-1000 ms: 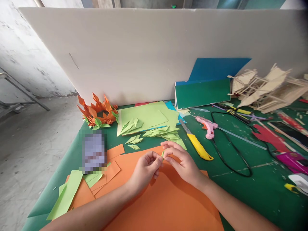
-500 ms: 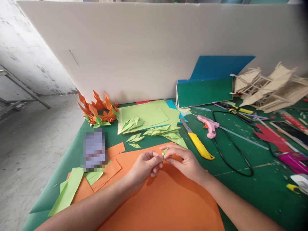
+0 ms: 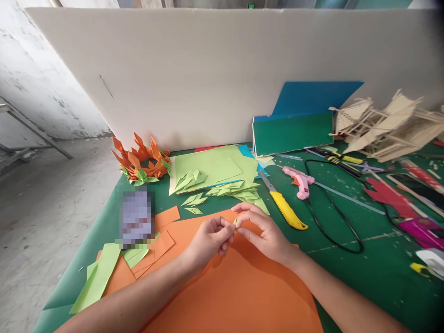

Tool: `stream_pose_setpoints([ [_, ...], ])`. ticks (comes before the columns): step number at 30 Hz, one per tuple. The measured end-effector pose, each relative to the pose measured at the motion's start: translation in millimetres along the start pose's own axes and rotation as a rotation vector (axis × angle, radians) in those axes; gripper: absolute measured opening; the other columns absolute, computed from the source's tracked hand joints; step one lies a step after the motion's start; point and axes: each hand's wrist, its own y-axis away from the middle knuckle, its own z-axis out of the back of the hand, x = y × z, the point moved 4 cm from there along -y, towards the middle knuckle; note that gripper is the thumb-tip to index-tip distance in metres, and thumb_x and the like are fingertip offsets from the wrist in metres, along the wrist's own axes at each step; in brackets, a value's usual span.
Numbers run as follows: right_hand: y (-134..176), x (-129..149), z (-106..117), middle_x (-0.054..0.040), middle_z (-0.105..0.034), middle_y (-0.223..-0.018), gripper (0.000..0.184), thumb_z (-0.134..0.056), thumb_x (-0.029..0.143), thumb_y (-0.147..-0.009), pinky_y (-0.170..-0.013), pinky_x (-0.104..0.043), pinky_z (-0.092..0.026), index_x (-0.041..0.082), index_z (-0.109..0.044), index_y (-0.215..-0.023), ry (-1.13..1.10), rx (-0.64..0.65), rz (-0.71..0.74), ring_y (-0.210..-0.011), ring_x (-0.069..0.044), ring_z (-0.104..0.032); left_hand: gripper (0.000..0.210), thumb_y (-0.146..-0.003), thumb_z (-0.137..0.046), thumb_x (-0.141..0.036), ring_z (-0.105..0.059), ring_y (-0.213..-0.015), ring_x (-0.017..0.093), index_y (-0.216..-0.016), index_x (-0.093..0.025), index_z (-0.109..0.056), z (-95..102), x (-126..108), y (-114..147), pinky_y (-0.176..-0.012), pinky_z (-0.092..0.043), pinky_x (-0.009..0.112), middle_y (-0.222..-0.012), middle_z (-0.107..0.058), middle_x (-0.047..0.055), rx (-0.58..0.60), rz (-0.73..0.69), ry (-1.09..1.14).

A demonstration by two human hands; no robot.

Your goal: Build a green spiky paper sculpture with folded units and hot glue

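Between my fingertips is a small folded piece of green paper (image 3: 235, 223), mostly covered by the fingers. My left hand (image 3: 212, 236) pinches it from the left, and my right hand (image 3: 261, 231) grips it from the right with thumb and fingers. Both hands are above a large orange paper sheet (image 3: 222, 291). Just beyond them lie several folded green paper leaves (image 3: 194, 200) and a heap of similar ones (image 3: 239, 188). Farther left stands a ring of folded orange and green paper (image 3: 142, 162).
A yellow utility knife (image 3: 286, 208) and a pink glue gun (image 3: 300, 180) with a black cord lie on the green table (image 3: 347, 286). Green and orange paper strips (image 3: 99, 277) are at left beside a blurred-out item (image 3: 136, 217). A wooden stick model (image 3: 388, 125) stands back right.
My fingers have closed further over the green piece, so less of it shows. The right fingers have shifted slightly. The view has tilted a little.
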Motion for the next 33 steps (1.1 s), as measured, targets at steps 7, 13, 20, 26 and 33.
stream_pose_setpoints([
  [7, -0.1, -13.1, -8.9, 0.0003, -0.055, -0.091, 0.016, -0.059, 0.026, -0.09, -0.08, -0.03, -0.051, 0.026, -0.047, -0.101, -0.359, -0.024, -0.157, -0.085, -0.013, -0.058, 0.04, -0.074, -0.069, -0.052, -0.043, -0.038, 0.006, -0.075, -0.018, -0.048, 0.8, 4.0, 0.8, -0.036, -0.035, 0.018, -0.055, -0.053, -0.006, -0.039, -0.076, -0.126],
  [13, 0.5, -14.3, -8.9, 0.0025, -0.053, -0.088, 0.024, -0.061, 0.025, -0.089, -0.077, -0.028, -0.048, 0.027, -0.042, -0.104, -0.459, -0.035, -0.222, -0.08, -0.012, -0.055, 0.039, -0.081, -0.061, -0.055, -0.048, -0.044, 0.008, -0.083, -0.018, -0.052, 3.3, 14.6, -0.2, -0.032, -0.039, 0.018, -0.069, -0.061, -0.001, -0.039, -0.087, -0.188],
  [20, 0.1, -16.8, -7.0, 0.0033, -0.054, -0.088, 0.03, -0.061, 0.022, -0.087, -0.076, -0.028, -0.048, 0.028, -0.04, -0.107, -0.454, -0.07, -0.241, -0.081, -0.012, -0.055, 0.038, -0.078, -0.068, -0.052, -0.046, -0.041, 0.007, -0.083, -0.017, -0.052, 1.8, 13.0, -0.6, -0.036, -0.039, 0.018, -0.058, -0.054, -0.004, -0.024, -0.124, -0.181],
  [26, 1.7, -18.2, -9.1, 0.0023, -0.056, -0.088, 0.031, -0.06, 0.026, -0.087, -0.073, -0.029, -0.048, 0.028, -0.038, -0.108, -0.428, -0.08, -0.258, -0.078, -0.013, -0.055, 0.036, -0.08, -0.065, -0.051, -0.047, -0.041, 0.007, -0.083, -0.016, -0.055, 5.0, 15.1, -1.5, -0.038, -0.04, 0.02, -0.062, -0.059, -0.001, -0.073, -0.155, -0.219],
  [33, 3.1, -18.3, -10.6, 0.0035, -0.056, -0.088, 0.034, -0.061, 0.025, -0.086, -0.069, -0.027, -0.048, 0.029, -0.038, -0.111, -0.478, -0.098, -0.279, -0.073, -0.011, -0.054, 0.029, -0.081, -0.064, -0.045, -0.044, -0.041, 0.005, -0.083, -0.017, -0.056, 2.3, 15.8, -0.2, -0.036, -0.041, 0.02, -0.071, -0.062, 0.0, -0.086, -0.161, -0.179],
])
